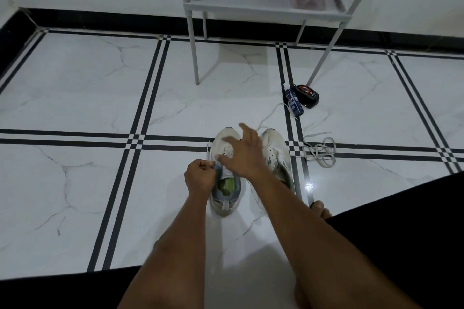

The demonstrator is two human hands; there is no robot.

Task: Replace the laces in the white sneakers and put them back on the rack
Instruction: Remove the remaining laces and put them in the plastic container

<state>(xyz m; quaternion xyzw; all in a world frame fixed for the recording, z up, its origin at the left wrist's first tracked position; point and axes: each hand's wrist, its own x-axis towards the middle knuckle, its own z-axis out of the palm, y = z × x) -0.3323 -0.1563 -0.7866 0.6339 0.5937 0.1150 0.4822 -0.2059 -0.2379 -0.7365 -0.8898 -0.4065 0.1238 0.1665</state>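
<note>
Two white sneakers stand side by side on the tiled floor (75,108) below the rack (263,11). The left hand (200,176) is clenched at the left sneaker (225,183), pinching what looks like a lace end (blurred). The right hand (244,152), fingers spread, covers its eyelets and part of the right sneaker (276,155). A loose lace (320,152) lies near.

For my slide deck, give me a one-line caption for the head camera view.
Left hand pinches a lace end while right hand reaches over the left white sneaker.
</note>
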